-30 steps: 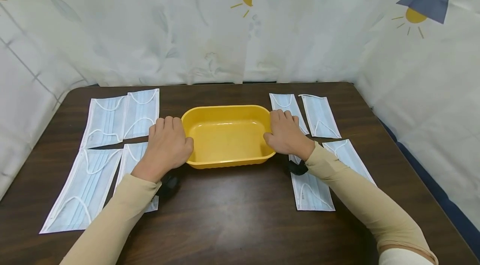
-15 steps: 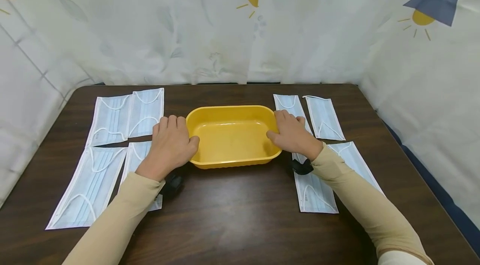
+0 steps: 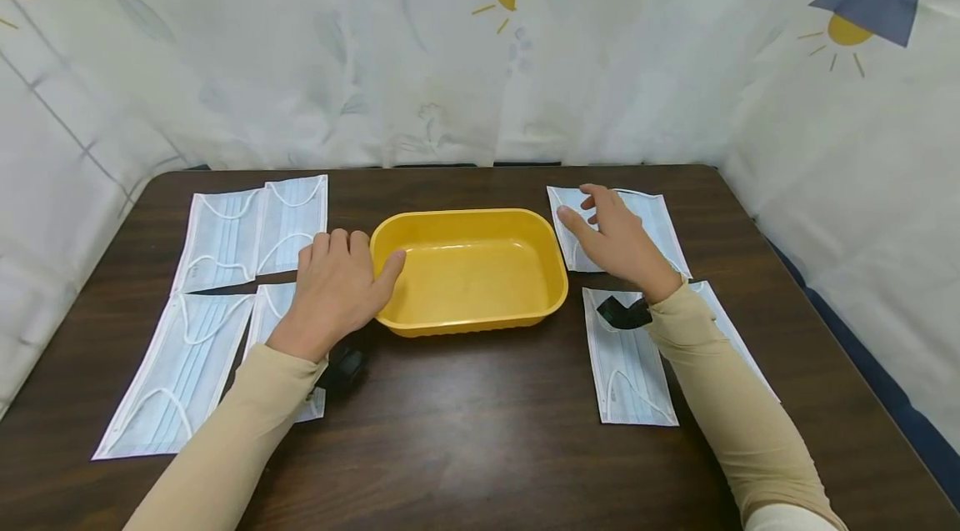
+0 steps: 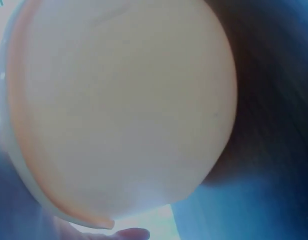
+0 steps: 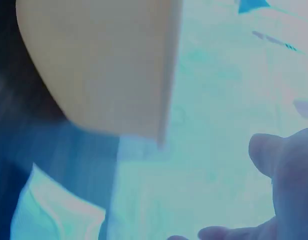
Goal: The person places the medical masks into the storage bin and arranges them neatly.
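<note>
Hovering with right hand (image 3: 618,246), fingers loosely apart, over surgical masks (image 3: 662,222) near far-right corner of bench (image 3: 465,439). Resting left hand (image 3: 333,289) at left rim of yellow basin (image 3: 468,281), grasp unclear.

8 msks (image 3: 206,368), 1 ctnr (image 3: 468,285), 2 hands (image 3: 333,289)

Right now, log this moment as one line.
yellow tray: no mask inside | left hand: at tray's left end | right hand: holding nothing, apart from tray, over far-right masks
</note>
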